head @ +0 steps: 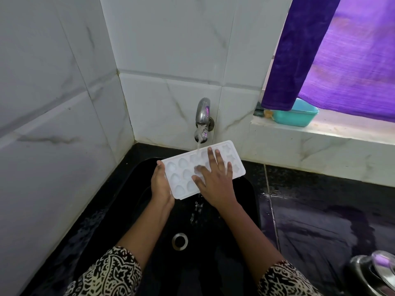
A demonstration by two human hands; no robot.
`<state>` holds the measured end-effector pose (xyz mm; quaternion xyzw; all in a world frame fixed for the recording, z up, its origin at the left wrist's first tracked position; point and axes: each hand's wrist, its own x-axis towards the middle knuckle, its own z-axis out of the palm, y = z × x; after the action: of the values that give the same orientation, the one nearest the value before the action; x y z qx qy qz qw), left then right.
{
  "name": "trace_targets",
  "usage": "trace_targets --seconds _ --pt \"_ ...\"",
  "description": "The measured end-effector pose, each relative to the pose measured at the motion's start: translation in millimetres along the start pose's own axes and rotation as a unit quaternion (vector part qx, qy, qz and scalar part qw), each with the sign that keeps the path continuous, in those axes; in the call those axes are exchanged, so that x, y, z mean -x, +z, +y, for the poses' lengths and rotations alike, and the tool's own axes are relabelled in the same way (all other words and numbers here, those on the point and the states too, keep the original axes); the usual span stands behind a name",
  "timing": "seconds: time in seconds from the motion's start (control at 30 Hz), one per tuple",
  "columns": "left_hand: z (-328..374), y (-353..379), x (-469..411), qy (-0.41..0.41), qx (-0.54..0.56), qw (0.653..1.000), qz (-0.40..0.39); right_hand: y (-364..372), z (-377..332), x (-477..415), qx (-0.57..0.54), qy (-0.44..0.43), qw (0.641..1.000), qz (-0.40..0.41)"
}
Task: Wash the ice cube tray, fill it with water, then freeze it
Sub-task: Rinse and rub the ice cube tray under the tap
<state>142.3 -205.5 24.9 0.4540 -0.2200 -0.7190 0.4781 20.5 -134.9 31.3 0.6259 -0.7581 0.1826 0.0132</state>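
A white plastic ice cube tray [181,167] with shaped cells is held over the black sink [245,201], under the metal tap [203,116]. Water runs from the tap onto the tray's far edge and spills off its near edge into the sink. My left hand [161,184] grips the tray's left end, thumb on top. My right hand [213,180] lies flat on the tray's middle with the fingers spread, covering several cells.
The sink drain [180,241] sits below the tray. A wet black counter [320,210] runs to the right, with steel vessels [374,272] at its near right corner. A teal tub [296,116] stands on the window ledge beneath a purple curtain [320,54]. Tiled walls close the left and back.
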Motion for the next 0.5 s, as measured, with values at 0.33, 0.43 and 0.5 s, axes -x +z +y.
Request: trace_targets --seconds 0.33,0.43,0.5 --pt "-8.4 1.7 4.0 0.022 0.013 1.000 0.017 -0.8 8.8 -3.2 0.012 -0.057 0.998 0.011" --pt "-7.2 2.4 2.3 0.045 0.020 0.998 0.032 2.1 12.3 -3.0 0.000 -0.085 0.996 -0.018" --pt "-9.7 0.6 2.7 0.052 0.016 0.998 0.038 0.2 21.3 -4.4 -0.010 -0.076 0.997 -0.009"
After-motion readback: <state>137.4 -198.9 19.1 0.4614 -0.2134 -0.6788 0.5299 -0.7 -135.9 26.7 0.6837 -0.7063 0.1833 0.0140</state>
